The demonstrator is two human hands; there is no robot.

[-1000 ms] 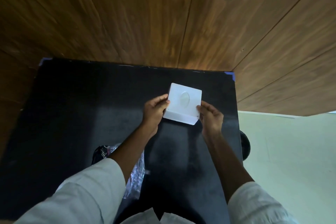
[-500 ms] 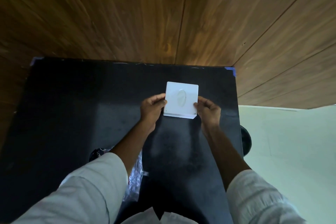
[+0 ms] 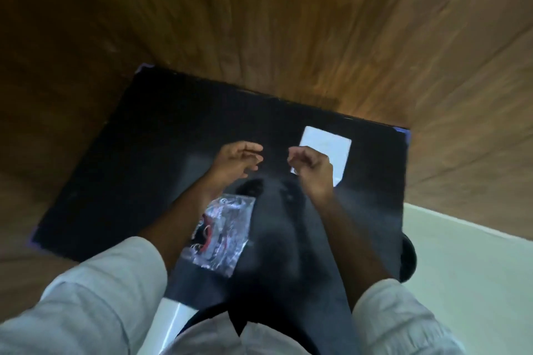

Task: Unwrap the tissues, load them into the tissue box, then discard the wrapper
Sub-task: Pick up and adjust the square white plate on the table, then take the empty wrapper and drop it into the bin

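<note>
The white tissue box [image 3: 328, 150] rests on the black table [image 3: 150, 158] near its far right corner, free of both hands. My right hand [image 3: 313, 171] hovers just in front of the box and covers its near left corner, fingers curled with nothing in them. My left hand [image 3: 236, 161] floats over the table's middle, fingers spread and empty. A crinkled clear plastic wrapper [image 3: 222, 236] with red and black print lies flat near the table's front edge, partly under my left forearm. The frame is blurred by motion.
A wood-panelled wall [image 3: 288, 23] rises behind the table and to its right. A dark round object [image 3: 408, 259] sits beside the table's right edge above a pale floor [image 3: 467, 282]. My white sleeves fill the bottom of the view.
Both hands have let go of the tissue box and pulled back toward me. The camera swung, so the box now appears further right and the wrapper is more exposed.
</note>
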